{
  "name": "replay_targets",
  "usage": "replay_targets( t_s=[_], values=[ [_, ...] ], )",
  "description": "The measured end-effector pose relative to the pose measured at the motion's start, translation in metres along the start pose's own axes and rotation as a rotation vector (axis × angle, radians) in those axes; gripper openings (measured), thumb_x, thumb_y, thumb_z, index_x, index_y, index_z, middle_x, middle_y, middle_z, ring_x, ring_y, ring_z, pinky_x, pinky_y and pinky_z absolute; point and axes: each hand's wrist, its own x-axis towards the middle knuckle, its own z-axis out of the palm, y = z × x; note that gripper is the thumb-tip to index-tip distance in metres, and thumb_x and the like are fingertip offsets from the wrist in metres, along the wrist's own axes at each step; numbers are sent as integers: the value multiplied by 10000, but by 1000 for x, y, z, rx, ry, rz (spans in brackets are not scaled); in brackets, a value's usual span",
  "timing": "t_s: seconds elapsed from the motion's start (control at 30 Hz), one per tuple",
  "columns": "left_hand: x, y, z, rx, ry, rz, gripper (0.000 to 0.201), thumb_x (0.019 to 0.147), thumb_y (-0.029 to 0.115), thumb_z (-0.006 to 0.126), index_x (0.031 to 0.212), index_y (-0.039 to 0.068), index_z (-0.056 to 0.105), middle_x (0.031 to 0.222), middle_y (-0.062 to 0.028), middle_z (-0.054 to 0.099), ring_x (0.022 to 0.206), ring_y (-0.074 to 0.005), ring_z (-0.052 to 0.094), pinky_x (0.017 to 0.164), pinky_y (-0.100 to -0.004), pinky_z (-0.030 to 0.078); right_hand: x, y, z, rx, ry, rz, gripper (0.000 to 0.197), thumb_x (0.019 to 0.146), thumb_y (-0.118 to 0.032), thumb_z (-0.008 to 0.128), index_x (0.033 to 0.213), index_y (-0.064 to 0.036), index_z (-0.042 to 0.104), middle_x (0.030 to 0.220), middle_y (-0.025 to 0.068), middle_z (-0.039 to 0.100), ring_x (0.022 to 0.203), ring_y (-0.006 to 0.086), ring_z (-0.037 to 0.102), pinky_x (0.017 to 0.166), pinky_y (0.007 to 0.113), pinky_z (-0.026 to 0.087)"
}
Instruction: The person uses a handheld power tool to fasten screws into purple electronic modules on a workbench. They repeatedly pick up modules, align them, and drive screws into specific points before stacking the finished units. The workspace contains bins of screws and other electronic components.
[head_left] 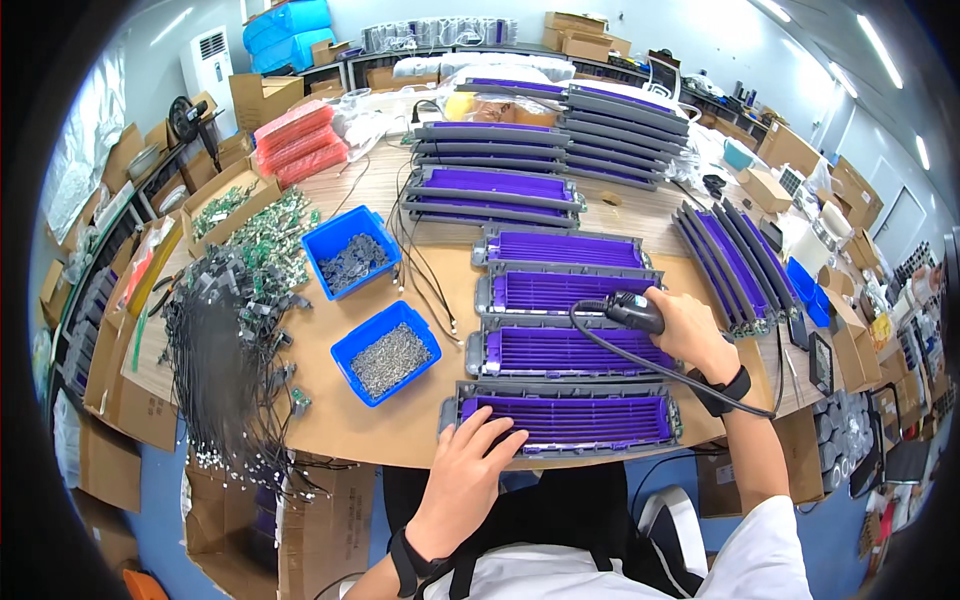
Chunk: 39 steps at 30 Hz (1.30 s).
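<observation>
In my right hand [688, 328] is a black corded electric screwdriver [634, 311], its tip pointing left over the second and third panels of the near column. Its black cable [690, 382] loops down to the wrist. My left hand [468, 478] lies with fingers spread on the left end of the nearest slatted panel [570, 420], a purple grille in a grey frame. Behind it lie more such panels: one close behind [560, 351], another farther back [545, 291] and a fourth [560, 249].
Left of the panels stand a blue bin of small screws [388, 362] and a blue bin of dark small parts [352, 262]. A heap of black wired parts [225, 330] covers the table's left side. Stacked panels [490, 190] stand behind; tilted panels [735, 265] are at right.
</observation>
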Motion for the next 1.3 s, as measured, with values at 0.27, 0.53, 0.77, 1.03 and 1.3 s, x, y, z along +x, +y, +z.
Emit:
replay_targets(
  t_s=[0.27,0.53,0.77,1.03,1.3],
  values=[
    [-2,-7,4,-41,26,17,358,788,-3,631,1141,55,624,1212,-107,575,1247,-347,458,947,-481,402,0,1,-12,186,135,-127,495,636,25,677,1118,-63,601,1009,197,623,962,396,597,839,427,489],
    [-20,-5,-28,-71,152,2,365,764,44,694,1124,73,642,1242,-98,565,1262,-333,459,968,-499,426,-34,-14,-75,823,433,8,435,779,31,649,1193,-26,527,893,17,559,798,86,524,717,222,431],
    [-49,-70,-100,420,417,-387,261,733,19,698,993,17,674,905,-128,606,885,-298,564,748,-392,472,-53,-35,-81,1073,826,-217,376,802,7,593,1153,-6,461,846,73,512,719,126,488,683,239,411],
    [-49,-122,-112,764,208,-435,201,734,151,738,882,39,661,841,-76,502,837,-249,528,706,-355,477,-72,-81,-71,998,376,-148,399,758,-30,719,1067,-30,467,785,34,561,712,107,526,718,237,410],
    [-34,-79,-141,165,483,-329,183,793,-1,677,975,8,665,961,-106,566,942,-235,564,797,-307,468,-68,-95,-51,517,119,-330,403,530,48,690,908,-26,569,768,164,612,709,375,612,618,387,476]
  ],
)
